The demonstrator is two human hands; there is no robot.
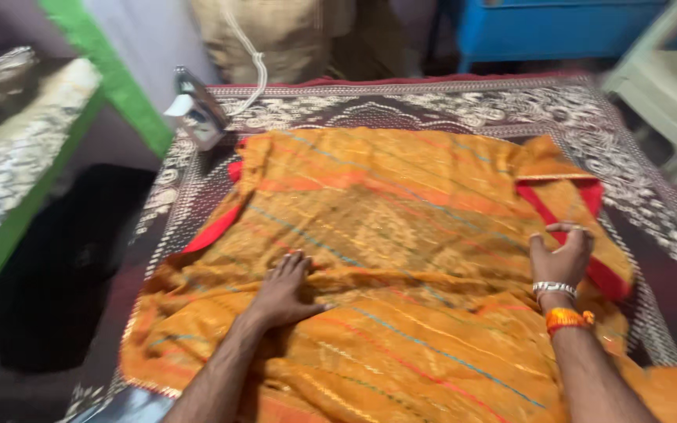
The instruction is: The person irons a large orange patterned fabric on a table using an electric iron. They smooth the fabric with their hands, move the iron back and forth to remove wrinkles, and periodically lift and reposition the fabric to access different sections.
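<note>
An orange patterned cloth (401, 227) with red borders and thin coloured stripes lies spread over a table. My left hand (284, 290) rests flat on it near the middle, fingers together and pointing away from me. My right hand (562, 254) presses on the cloth near its right red edge, fingers curled over a fold; the wrist carries a white bracelet and an orange thread band. An electric iron (196, 110) stands upright at the far left corner of the table, its white cord running away behind it.
The table is covered by a dark maroon and white patterned sheet (628, 149). A pale plastic chair (667, 94) stands at the right, a blue cabinet (542, 31) behind, a green-edged slab (17, 164) at the left, and a dark bundle (64, 266) on the floor.
</note>
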